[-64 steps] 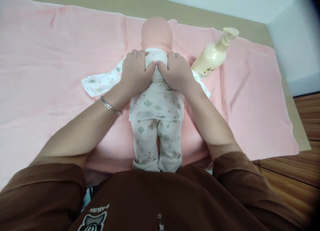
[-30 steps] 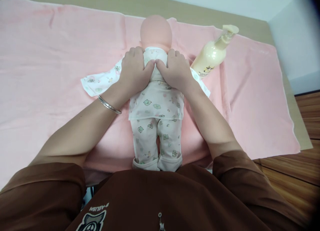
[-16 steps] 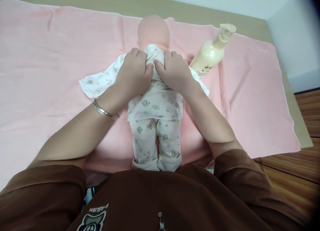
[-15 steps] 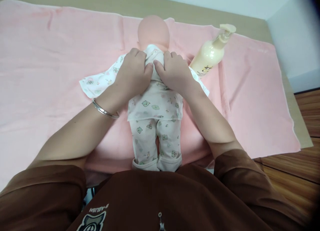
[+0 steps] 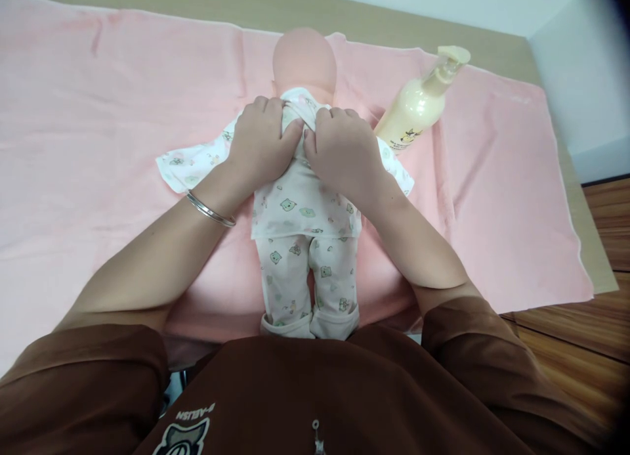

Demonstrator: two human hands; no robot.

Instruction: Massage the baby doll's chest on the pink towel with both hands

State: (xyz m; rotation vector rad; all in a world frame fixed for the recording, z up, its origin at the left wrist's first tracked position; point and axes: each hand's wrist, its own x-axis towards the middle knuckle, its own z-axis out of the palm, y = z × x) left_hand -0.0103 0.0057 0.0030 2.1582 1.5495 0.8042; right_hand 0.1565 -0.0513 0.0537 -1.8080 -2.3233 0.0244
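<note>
A baby doll (image 5: 306, 212) in white clothes printed with small bears lies face down on a pink towel (image 5: 98, 113), its bare head (image 5: 304, 58) pointing away from me. My left hand (image 5: 260, 143) and my right hand (image 5: 342, 150) rest side by side on its upper back, just below the neck. Both thumbs meet at the middle and pinch a fold of the shirt fabric (image 5: 301, 117) between them, while the fingers curl over the shoulders. A silver bangle (image 5: 209, 211) sits on my left wrist.
A cream pump bottle (image 5: 418, 107) lies tilted on the towel right of the doll's shoulder. The towel covers a tan table (image 5: 374, 28), whose right edge drops to a wooden floor (image 5: 590, 350). A white wall stands behind. My brown sleeves fill the bottom.
Both hands have stayed on the doll's upper back, kneading slightly. The thumbs have drawn closer and gathered the shirt fabric into a fold near the neck.
</note>
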